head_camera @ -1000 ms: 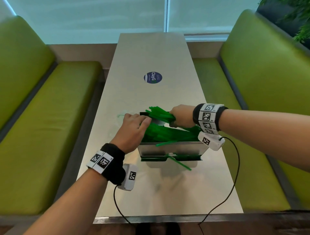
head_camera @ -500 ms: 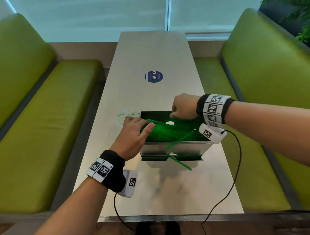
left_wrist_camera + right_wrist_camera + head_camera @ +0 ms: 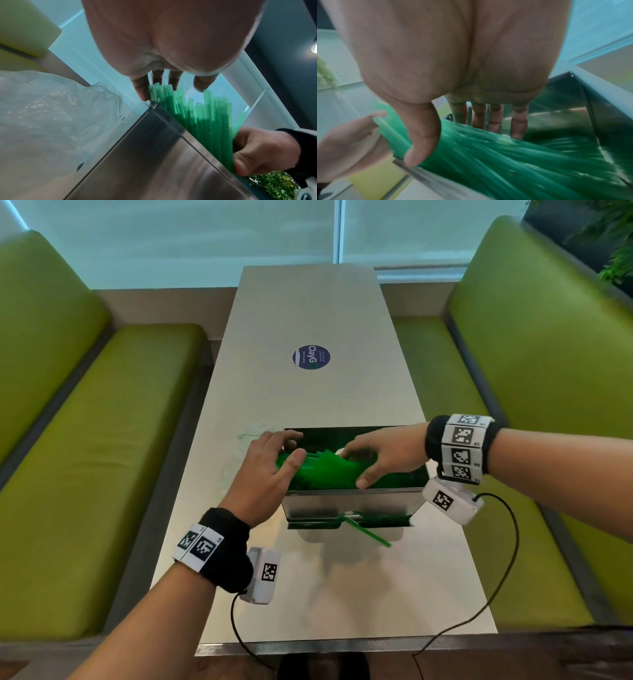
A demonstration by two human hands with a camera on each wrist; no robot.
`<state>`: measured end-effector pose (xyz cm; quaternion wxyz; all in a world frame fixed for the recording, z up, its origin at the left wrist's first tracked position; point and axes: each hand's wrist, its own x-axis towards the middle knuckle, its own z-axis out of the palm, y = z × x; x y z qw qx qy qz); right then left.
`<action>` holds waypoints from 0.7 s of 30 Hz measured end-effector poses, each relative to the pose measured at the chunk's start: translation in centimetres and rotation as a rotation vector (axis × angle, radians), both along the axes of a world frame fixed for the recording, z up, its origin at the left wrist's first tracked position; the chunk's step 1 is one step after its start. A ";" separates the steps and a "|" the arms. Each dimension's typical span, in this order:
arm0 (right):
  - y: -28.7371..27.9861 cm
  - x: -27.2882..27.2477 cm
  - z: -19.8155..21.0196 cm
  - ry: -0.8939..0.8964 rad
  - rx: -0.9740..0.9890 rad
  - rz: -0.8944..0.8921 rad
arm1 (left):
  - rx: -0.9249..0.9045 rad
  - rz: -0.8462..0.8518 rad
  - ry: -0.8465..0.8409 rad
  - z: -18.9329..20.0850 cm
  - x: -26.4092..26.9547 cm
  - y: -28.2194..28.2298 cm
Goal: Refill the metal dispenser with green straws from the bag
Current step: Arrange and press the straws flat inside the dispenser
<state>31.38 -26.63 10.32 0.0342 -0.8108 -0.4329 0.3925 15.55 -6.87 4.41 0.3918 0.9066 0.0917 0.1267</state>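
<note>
The metal dispenser point(image 3: 349, 503) stands open-topped on the table, with a heap of green straws point(image 3: 325, 474) lying in it. My right hand point(image 3: 359, 467) reaches over the heap and pinches the straws between thumb and fingers; the right wrist view shows the thumb point(image 3: 419, 142) curled round their near side. My left hand point(image 3: 296, 445) is at the box's left end, its straight fingers point(image 3: 171, 83) touching the straw ends point(image 3: 171, 94). The clear plastic bag point(image 3: 42, 108) lies crumpled on the table left of the dispenser point(image 3: 154, 162).
One green straw point(image 3: 368, 532) pokes out of the dispenser's front slot onto the table point(image 3: 308, 594). A round blue sticker point(image 3: 311, 357) sits farther back. Green benches point(image 3: 102, 457) flank both sides. Wrist-camera cables point(image 3: 507, 559) trail over the near edge.
My right hand came back from the far rim to grip the straws in the box. My left hand slid up against their left ends. A straw leaning over the front wall is gone.
</note>
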 end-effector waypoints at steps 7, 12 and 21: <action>0.7 -0.5 -0.6 -0.106 -0.021 -0.026 | -0.066 0.003 0.004 0.3 -0.8 -1.0; 1.9 0.1 0.2 -0.153 0.057 -0.034 | -0.047 0.032 0.001 0.1 -0.8 -1.1; 2.0 1.0 2.0 -0.062 0.331 -0.225 | 0.133 0.025 0.050 -0.1 -0.4 -1.1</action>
